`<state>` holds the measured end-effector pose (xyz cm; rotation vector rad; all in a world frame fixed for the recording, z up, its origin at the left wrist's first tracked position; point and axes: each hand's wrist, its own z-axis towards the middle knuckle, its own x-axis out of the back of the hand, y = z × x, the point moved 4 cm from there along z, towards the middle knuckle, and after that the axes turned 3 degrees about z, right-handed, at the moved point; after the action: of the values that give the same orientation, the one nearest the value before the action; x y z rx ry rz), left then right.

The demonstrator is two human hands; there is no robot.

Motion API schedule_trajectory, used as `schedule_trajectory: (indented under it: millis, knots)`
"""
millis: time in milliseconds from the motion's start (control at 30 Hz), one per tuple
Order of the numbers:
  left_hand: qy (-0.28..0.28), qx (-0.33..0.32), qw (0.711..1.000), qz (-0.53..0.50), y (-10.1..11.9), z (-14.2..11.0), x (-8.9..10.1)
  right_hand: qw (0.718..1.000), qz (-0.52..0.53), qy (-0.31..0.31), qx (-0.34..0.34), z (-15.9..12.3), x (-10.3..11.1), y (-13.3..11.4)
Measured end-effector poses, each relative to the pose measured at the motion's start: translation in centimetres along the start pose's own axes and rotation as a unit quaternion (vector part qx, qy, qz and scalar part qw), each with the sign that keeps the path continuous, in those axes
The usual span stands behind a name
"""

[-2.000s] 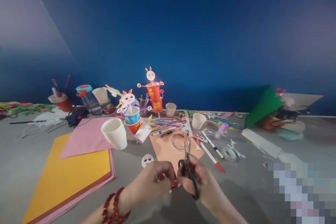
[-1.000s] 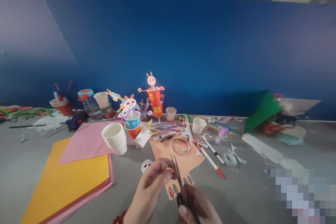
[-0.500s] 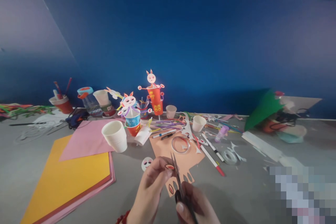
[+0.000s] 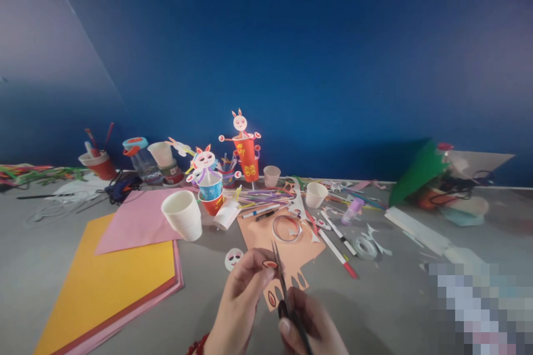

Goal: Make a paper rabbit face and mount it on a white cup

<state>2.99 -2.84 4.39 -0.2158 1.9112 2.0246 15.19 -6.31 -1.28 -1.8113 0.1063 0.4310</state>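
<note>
Between thumb and fingers, my left hand (image 4: pixel 244 288) pinches a small leaf-shaped paper cutout (image 4: pixel 270 264), orange-red with a dark outline. My right hand (image 4: pixel 310 319) grips dark-handled scissors (image 4: pixel 283 283), their blades pointing up beside the cutout and nearly closed. Underneath lies a peach paper sheet (image 4: pixel 260 236) with leaf-shaped holes along its near edge. One more outlined leaf shape (image 4: pixel 272 299) is on that sheet's corner. A round paper face (image 4: pixel 234 259) rests on the table just left of my left hand.
Left are a yellow paper sheet (image 4: pixel 120 272), a pink sheet (image 4: pixel 137 222) and a white cup (image 4: pixel 182 215). Behind stand cup figures with rabbit faces, one on a red cup (image 4: pixel 245 158). Markers (image 4: pixel 338 254), a tape roll (image 4: pixel 365 247) and a glue stick (image 4: pixel 352 211) lie to the right.
Almost nothing differs. Both hands, the cutout and the scissors hold nearly the same position, and the view has shifted very slightly.
</note>
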Motion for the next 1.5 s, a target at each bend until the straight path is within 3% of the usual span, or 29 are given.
schedule_trajectory:
  millis: [333, 667, 833, 1000, 1133, 1233, 1300, 1400, 1500]
  knots:
    - [-0.002, 0.011, 1.0, 0.015, -0.1, 0.3, 0.3, 0.998, -0.04, -0.048, 0.012, 0.4, 0.2, -0.7]
    - [-0.021, 0.036, 0.998, 0.038, 0.1, 0.4, 0.6, 0.996, -0.072, -0.05, -0.001, 0.5, 0.9, -0.1]
    - [-0.028, 0.067, 0.993, 0.098, 0.5, 1.4, 1.9, 0.995, -0.078, -0.022, 0.055, 1.9, 2.2, -2.1]
    - [-0.068, 0.124, 0.977, 0.162, -1.2, 2.6, 3.2, 0.986, -0.118, -0.004, 0.119, 4.0, 2.0, -5.1]
    - [-0.117, 0.108, 0.969, 0.189, -2.3, 2.8, 3.2, 0.983, -0.145, -0.013, 0.111, 5.6, 0.9, -5.3]
    - [-0.117, 0.094, 0.963, 0.225, -2.1, 2.6, 3.4, 0.985, -0.137, -0.005, 0.101, 6.2, 0.7, -4.8]
    - [-0.093, 0.03, 0.942, 0.322, -1.2, 2.5, 3.6, 0.988, -0.117, 0.005, 0.098, 6.4, 0.8, -4.6]
    - [-0.069, -0.098, 0.871, 0.477, 0.4, 2.1, 3.3, 0.991, -0.083, 0.021, 0.098, 6.6, 1.1, -4.3]
    - [-0.078, -0.177, 0.817, 0.543, 0.9, 2.0, 2.5, 0.993, -0.07, 0.03, 0.095, 6.8, 1.3, -3.9]
